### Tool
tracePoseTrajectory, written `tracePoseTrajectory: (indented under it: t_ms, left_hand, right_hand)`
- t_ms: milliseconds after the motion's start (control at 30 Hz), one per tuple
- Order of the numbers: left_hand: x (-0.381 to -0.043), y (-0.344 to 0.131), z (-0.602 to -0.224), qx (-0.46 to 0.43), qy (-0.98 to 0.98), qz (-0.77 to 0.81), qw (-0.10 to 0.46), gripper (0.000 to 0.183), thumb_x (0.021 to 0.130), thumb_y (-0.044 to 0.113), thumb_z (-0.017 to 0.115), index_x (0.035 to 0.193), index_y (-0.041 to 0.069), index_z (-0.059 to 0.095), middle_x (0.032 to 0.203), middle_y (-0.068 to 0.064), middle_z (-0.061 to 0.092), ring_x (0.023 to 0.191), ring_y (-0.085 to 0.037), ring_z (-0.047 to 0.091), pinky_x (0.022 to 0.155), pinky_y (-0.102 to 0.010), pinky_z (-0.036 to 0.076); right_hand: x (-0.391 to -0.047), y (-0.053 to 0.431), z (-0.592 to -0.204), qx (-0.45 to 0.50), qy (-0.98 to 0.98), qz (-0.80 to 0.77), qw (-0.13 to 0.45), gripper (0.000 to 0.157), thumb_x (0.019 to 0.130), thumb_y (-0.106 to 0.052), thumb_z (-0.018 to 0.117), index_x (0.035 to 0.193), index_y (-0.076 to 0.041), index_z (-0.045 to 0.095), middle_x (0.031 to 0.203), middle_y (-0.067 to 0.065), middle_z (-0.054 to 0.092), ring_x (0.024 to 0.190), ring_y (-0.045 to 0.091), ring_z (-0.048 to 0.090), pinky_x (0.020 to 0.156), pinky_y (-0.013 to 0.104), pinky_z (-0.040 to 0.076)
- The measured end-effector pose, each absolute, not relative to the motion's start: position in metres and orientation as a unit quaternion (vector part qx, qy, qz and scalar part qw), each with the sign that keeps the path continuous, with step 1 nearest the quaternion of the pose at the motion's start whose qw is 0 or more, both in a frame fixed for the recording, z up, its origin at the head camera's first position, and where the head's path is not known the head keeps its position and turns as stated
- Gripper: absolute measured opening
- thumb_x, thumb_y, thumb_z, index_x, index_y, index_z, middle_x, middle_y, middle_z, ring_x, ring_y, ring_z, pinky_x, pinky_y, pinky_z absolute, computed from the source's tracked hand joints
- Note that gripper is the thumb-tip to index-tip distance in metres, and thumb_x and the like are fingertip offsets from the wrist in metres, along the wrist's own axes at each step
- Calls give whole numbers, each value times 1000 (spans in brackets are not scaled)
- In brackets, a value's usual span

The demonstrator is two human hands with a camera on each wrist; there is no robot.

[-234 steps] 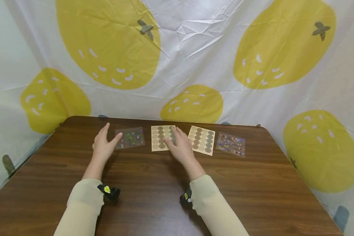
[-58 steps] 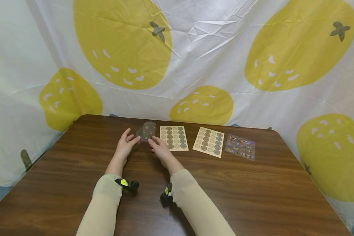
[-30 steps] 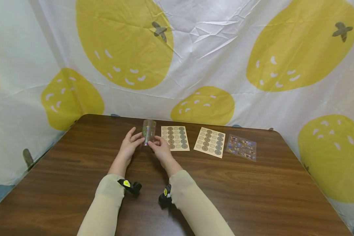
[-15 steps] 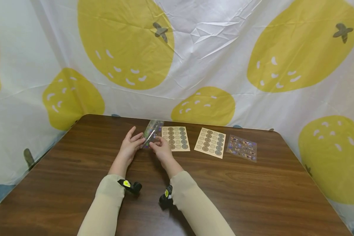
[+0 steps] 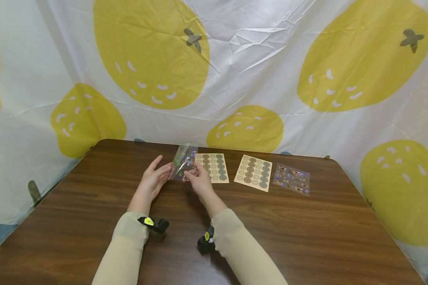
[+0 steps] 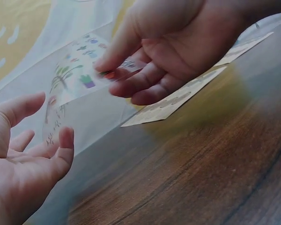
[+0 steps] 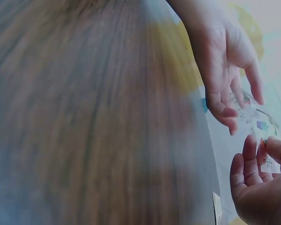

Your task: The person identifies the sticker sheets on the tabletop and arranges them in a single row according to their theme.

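A clear sticker sheet (image 5: pixel 181 158) with small coloured plant pictures is held up over the back of the table, slightly curved. At its lower right part my right hand (image 5: pixel 202 183) pinches it between thumb and fingers; the left wrist view shows this pinch on the printed sheet (image 6: pixel 87 80). My left hand (image 5: pixel 150 184) is at the sheet's left side, palm turned inward, thumb and fingers spread apart. In the left wrist view the left hand's fingers (image 6: pixel 64 145) are loosely bent beside the sheet's edge, some partly behind it.
Two cream sheets with round stickers, one just right of the held sheet (image 5: pixel 219 168) and another farther right (image 5: pixel 253 173), lie on the brown wooden table (image 5: pixel 278 233). A second clear sticker sheet (image 5: pixel 291 179) lies at their right. A lemon-patterned curtain (image 5: pixel 246 71) hangs behind.
The plant sticker sheet was lifted off the table, bent into a roll between both hands, then sprang flatter. My right hand has shifted slightly right with it; the left thumb and fingers have parted.
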State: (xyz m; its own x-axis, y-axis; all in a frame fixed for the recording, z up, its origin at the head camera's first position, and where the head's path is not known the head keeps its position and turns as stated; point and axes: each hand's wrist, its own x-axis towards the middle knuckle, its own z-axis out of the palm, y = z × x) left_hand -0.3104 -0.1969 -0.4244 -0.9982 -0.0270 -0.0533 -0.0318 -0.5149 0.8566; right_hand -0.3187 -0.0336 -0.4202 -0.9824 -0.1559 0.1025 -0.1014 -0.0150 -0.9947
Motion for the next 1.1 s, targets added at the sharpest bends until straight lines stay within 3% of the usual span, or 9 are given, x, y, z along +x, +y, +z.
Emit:
tracePoseTrajectory:
  t_ms: [233,533,767,1100]
  left_hand:
    - [-308,-199,-422,-24,473,881,2,66,87,-7,51,143,12,22,96,-2,64,82,-10,61,70,-19,48]
    - [-310,-200,-426,-9,471,882,1,64,86,-8,52,141,10,26,97,-2,64,84,-10,60,67,-19,47]
    - [-308,-201,-427,-6,512,859,-10,63,84,-4,57,140,9,31,93,1,63,83,-9,59,65,-17,46]
    - [-306,-201,-425,5,551,834,-20,62,82,-6,60,137,5,35,85,0,60,74,-7,59,64,-14,47]
  right_hand:
    - [-318,-26,-419,-101,694,-713,17,38,84,1,59,120,1,49,75,6,58,59,12,57,72,43,50]
    - [-316,-17,-418,-107,693,-713,7,59,81,3,62,134,-7,40,74,5,56,57,12,57,65,32,53]
    - [-308,-8,-406,-130,676,-725,19,65,79,9,61,137,-7,35,76,14,59,58,15,57,65,34,53]
    - [-313,-2,-414,-146,680,-718,15,75,77,9,63,140,-21,32,78,15,59,58,17,60,64,36,53]
